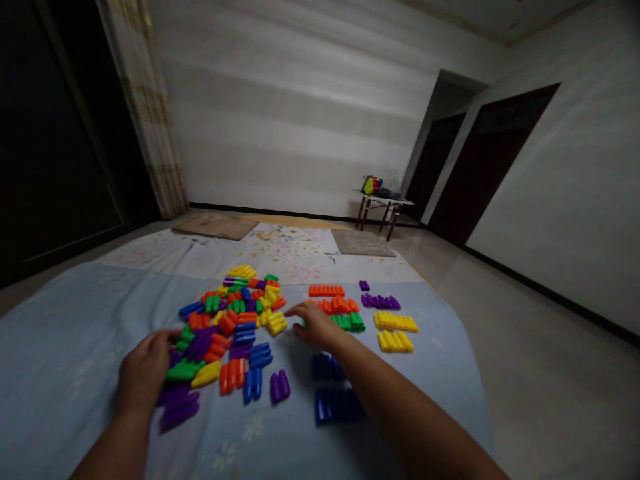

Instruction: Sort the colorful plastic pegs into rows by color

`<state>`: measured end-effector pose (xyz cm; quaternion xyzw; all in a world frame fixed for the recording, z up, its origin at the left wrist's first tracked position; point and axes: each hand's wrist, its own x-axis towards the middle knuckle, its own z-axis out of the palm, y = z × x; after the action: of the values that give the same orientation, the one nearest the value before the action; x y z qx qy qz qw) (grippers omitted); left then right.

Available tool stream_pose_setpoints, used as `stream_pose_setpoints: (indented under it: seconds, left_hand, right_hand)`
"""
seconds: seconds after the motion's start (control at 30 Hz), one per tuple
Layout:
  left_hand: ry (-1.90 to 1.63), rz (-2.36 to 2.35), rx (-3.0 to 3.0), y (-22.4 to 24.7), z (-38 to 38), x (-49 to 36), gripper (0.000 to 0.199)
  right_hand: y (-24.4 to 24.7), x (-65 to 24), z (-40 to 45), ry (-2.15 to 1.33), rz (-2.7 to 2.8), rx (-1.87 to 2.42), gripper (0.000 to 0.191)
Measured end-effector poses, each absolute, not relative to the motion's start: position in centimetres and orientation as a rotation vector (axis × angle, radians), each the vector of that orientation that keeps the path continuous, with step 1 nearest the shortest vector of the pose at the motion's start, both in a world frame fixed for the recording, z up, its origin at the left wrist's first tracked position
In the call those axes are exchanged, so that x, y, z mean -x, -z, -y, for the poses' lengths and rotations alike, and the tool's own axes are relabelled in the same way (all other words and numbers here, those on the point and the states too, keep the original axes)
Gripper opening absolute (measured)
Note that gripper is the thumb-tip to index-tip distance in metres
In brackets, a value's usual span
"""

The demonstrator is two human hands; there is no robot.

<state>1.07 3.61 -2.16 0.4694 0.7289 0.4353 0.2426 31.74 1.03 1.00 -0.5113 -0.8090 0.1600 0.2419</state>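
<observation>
My left hand (146,365) rests at the left edge of a mixed pile of coloured plastic tube-shaped pieces. Its fingers reach toward green pieces (184,339) and purple pieces (201,343); some fingertips are hidden. Over the gap right of the pile is my right hand (316,324), thumb and fingers apart with nothing between them. Its fingertips are close to a joined yellow group (277,323). Behind that hand lie orange rows (327,291) and a green row (351,322). Its forearm partly covers dark blue rows (336,405).
Yellow rows (396,321) and purple pieces (381,301) lie at the right. A purple pair (280,387) sits near the front. Everything lies on a blue flowered cloth (425,407). Flat boards (215,225) rest at the far edge. A small table (383,197) stands by the wall.
</observation>
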Motion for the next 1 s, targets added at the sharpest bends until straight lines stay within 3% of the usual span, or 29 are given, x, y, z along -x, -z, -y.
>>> stream_pose_setpoints:
  seconds: [0.3,0.57,0.77,1.0]
  left_hand:
    - [-1.2,-1.949,-1.259,2.6,-3.7,-0.8,0.034]
    - [-1.233,-1.934,-1.244,2.9,-3.9,-0.9,0.032]
    - [-1.229,-1.943,-1.261,3.3,-4.0,-0.7,0.035]
    - [-1.191,-1.982,-1.272,2.6,-3.7,-1.0,0.036]
  right_hand:
    - [0.2,-27.8,-3.7,-0.27,2.465,1.574,0.05]
    - [0.3,-29.3,-2.5,-0.202,2.346,1.446,0.024]
    - [0.3,-31.0,-1.0,-0.412,2.436,1.386,0.028]
    - [-0.1,-30.0,-1.4,-0.247,2.433,1.532,0.041]
